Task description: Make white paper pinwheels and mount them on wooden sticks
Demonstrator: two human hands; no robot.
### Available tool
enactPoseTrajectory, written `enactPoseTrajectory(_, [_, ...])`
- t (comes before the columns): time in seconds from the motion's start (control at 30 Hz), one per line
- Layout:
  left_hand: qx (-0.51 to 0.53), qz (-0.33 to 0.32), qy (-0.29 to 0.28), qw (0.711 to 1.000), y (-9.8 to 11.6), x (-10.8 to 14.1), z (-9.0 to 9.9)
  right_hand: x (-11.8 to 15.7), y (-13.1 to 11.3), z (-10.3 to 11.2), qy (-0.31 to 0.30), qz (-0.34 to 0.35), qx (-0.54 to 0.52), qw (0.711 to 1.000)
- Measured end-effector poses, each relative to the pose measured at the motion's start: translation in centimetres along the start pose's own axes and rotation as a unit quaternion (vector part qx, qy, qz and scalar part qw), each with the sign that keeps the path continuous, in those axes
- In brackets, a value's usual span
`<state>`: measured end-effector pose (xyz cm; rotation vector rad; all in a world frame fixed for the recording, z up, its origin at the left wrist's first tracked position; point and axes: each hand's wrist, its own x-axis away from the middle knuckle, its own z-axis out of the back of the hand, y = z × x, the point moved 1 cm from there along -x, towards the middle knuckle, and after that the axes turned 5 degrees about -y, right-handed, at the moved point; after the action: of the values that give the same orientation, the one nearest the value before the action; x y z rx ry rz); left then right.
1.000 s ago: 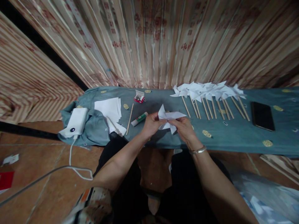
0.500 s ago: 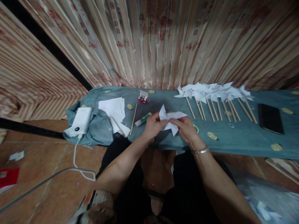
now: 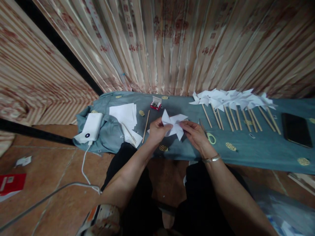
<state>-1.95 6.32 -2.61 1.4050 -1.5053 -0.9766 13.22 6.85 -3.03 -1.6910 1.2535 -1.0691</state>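
A folded white paper pinwheel (image 3: 174,126) without a stick is held between my two hands above the cloth. My left hand (image 3: 157,131) pinches its left side, thumb on top. At its right edge the fingers of my right hand (image 3: 194,133) grip a blade. Just beyond my left hand lie a wooden stick (image 3: 146,127) and a small open red-and-white box (image 3: 156,103) of shiny metal pieces. Beside my right hand are scissors with pale green handles (image 3: 211,138), partly covered by it. The glue stick is almost wholly hidden by my left hand.
Several finished pinwheels (image 3: 232,99) on wooden sticks lie in a row at the back right, with a dark phone (image 3: 296,129) beyond them. White paper sheets (image 3: 123,113) and a cabled white power bank (image 3: 92,127) lie left. A pleated curtain (image 3: 167,46) hangs behind.
The view has shifted, so the bench's things sit further right. Both hands and the pinwheel moved left over the cloth, covering the glue stick and baring the scissors' handles. My right thumb left the pinwheel's centre.
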Motion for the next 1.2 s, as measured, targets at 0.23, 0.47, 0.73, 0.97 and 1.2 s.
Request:
enactPoseTrajectory(0.23, [0.005, -0.062, 0.120, 0.991, 2.1, -0.9, 4.7, -1.4, -0.7, 0.6, 0.013, 0.033, 0.020, 0.999])
enactPoseTrajectory(0.47, [0.022, -0.082, 0.179, 0.980, 2.2, -1.7, 8.0, -2.6, -0.8, 1.0, 0.046, 0.053, 0.022, 0.997])
enactPoseTrajectory(0.73, [0.030, -0.079, 0.182, 0.980, 2.0, -2.7, 8.8, -3.8, 0.2, 0.3, 0.043, 0.036, 0.048, 0.997])
enactPoseTrajectory(0.97, [0.057, -0.081, 0.182, 0.978, 2.1, -3.1, 9.0, -4.6, 1.8, -0.4, 0.053, 0.072, 0.138, 0.986])
enactPoseTrajectory(1.2, [0.079, -0.099, 0.175, 0.976, 2.8, -3.1, 9.7, -3.9, 1.9, -0.5, 0.105, 0.181, 0.337, 0.918])
